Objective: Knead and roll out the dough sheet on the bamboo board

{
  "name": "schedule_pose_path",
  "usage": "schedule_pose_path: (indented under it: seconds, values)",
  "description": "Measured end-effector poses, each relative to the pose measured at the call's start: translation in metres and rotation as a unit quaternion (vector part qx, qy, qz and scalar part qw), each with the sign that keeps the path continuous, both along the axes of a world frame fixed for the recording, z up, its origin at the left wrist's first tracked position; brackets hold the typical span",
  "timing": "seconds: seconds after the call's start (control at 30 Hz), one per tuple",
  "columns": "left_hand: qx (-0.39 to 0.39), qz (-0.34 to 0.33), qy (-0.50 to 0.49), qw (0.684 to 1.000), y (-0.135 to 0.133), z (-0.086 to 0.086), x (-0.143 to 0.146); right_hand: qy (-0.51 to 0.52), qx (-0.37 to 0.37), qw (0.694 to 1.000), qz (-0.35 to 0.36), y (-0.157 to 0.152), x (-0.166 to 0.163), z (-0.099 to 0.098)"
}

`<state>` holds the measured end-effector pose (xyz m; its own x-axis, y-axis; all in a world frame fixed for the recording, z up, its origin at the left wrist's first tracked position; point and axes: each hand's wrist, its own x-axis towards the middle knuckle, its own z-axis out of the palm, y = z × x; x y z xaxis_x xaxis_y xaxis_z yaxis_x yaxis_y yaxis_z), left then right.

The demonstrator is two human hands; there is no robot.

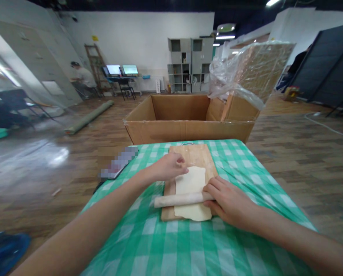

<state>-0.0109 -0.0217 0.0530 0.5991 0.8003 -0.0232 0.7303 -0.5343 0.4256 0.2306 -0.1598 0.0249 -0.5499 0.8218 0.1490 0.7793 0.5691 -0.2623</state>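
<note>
A pale, flat sheet of dough (pixel 191 180) lies lengthwise on a wooden cutting board (pixel 200 153). Across its lower part rests a light rolling pin (pixel 177 199), whose left end reaches past the board. My right hand (pixel 229 199) is closed around the pin's right end, hiding that end. Over the upper left edge of the dough, my left hand (pixel 171 166) has its fingers curled in toward the thumb. Whatever the left fingers may hold is too small or hidden to make out.
A green-and-white checked cloth (pixel 160 245) covers the table. At its left edge lies a blurred-out flat device (pixel 119 163). Beyond the far edge stands a large open cardboard box (pixel 188 130) with a plastic-wrapped piece (pixel 263 69). A person (pixel 85 76) sits far left.
</note>
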Motion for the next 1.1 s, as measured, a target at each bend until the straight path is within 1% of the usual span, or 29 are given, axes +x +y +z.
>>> schedule_pose_path:
  seconds: [0.1,0.3,0.47,0.53,0.67,0.73,0.77,0.83,0.9,1.0,1.1]
  values:
    - [-0.051,-0.034,0.067,0.996,0.013,-0.006,0.016,-0.010,-0.011,1.000,0.006,0.001,0.001,0.003]
    - [-0.062,-0.059,0.108,0.990,0.025,-0.007,0.027,-0.002,0.003,1.000,0.023,0.004,0.006,-0.002]
    - [-0.020,-0.062,0.082,0.994,0.036,-0.009,0.030,-0.015,0.015,1.000,0.021,0.016,0.009,-0.005]
    - [0.010,-0.045,0.064,0.997,0.043,-0.010,0.032,-0.018,0.022,1.000,0.013,0.026,0.009,-0.006]
    - [0.065,0.009,0.020,0.998,0.053,-0.010,0.031,-0.008,0.026,1.000,0.006,0.056,0.011,-0.004]
    - [0.088,0.025,-0.006,0.996,0.050,-0.011,0.027,0.003,0.020,1.000,0.012,0.071,0.013,-0.002]
    - [0.099,0.023,-0.018,0.995,0.046,-0.014,0.024,0.008,0.015,1.000,0.021,0.077,0.013,-0.001]
    - [0.123,0.000,-0.031,0.992,0.034,-0.022,0.017,0.015,0.007,0.999,0.042,0.088,0.015,0.001]
    - [0.149,-0.014,-0.025,0.988,0.020,-0.033,0.012,0.018,0.014,0.998,0.050,0.095,0.015,0.001]
    - [0.185,-0.008,0.008,0.983,0.003,-0.048,0.008,0.007,0.052,0.998,0.021,0.102,0.011,-0.006]
    - [0.199,-0.006,0.048,0.979,-0.006,-0.053,0.010,-0.039,0.070,0.997,-0.014,0.101,0.005,-0.016]
